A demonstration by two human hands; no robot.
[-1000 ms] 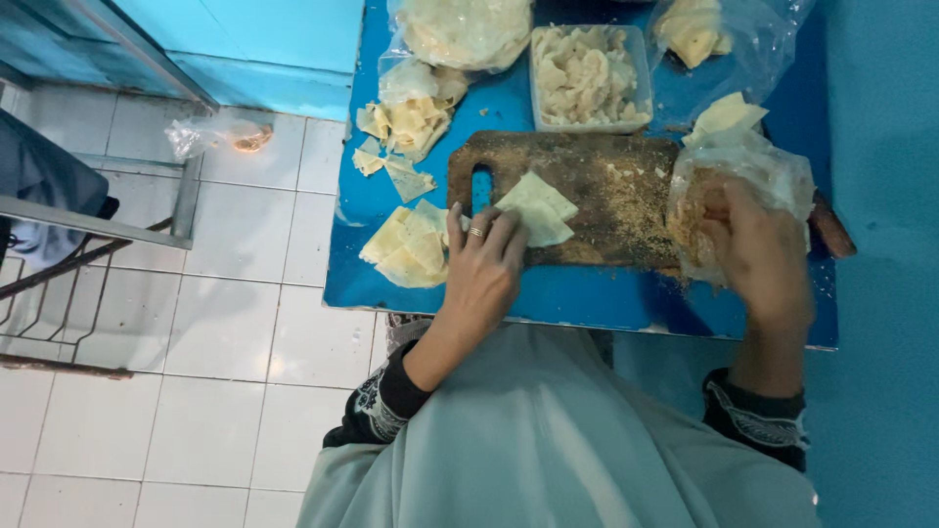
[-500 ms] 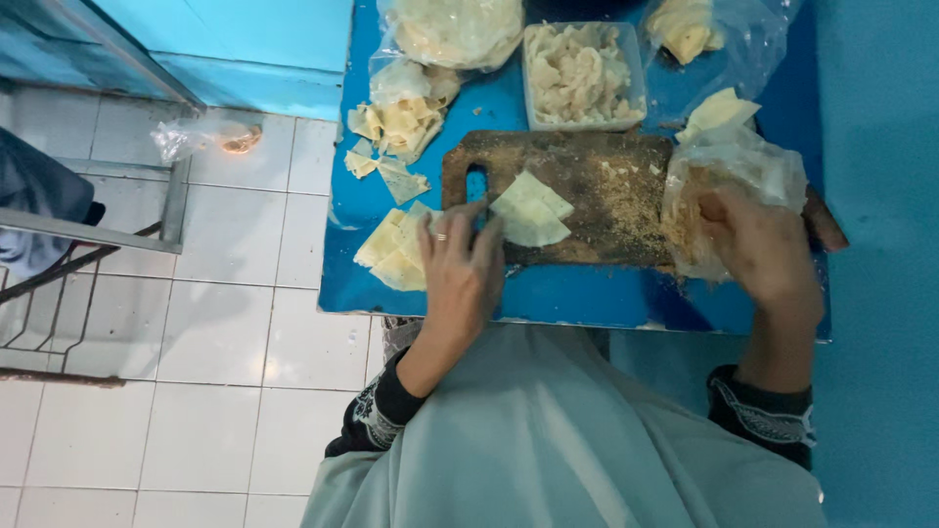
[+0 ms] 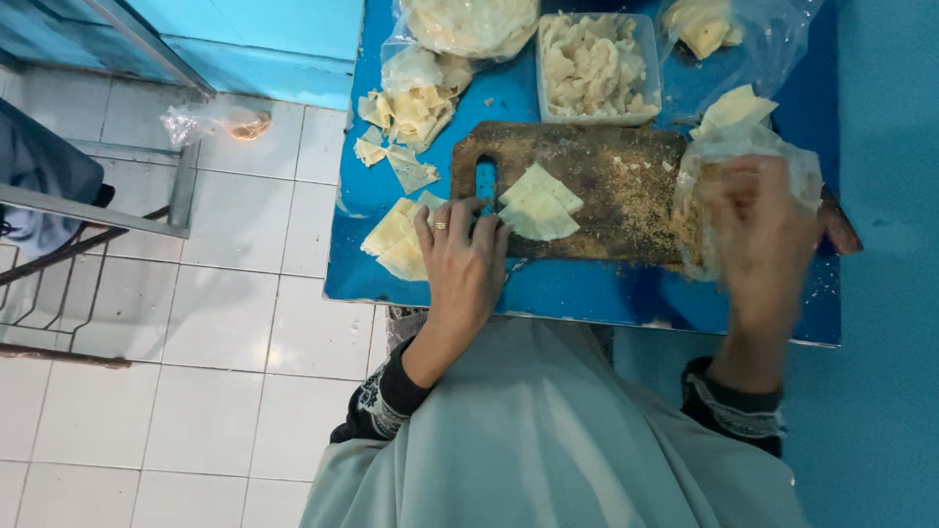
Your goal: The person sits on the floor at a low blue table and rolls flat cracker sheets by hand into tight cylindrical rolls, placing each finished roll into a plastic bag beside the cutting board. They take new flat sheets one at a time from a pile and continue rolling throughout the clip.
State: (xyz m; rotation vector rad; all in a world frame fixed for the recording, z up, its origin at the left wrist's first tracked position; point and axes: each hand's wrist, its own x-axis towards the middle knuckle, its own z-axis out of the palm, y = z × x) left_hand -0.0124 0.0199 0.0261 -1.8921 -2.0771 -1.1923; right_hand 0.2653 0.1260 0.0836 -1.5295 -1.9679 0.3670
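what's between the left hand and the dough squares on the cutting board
Nothing visible. The left hand rests at the near left edge of the cutting board, fingertips right beside the dough squares, with only bare board between. The right hand is off to the side at a plastic bag.

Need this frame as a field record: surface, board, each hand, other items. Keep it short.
surface: blue table, white tiled floor to one side
board: dark wooden cutting board dusted with crumbs, pale dough squares lying on it
left hand: flat at the board's handle end, ring on one finger, fingertips by the squares
right hand: blurred, on a clear plastic bag; grip cannot be told
other: stack of dough sheets beside the left hand, plastic tub of pale pieces behind the board
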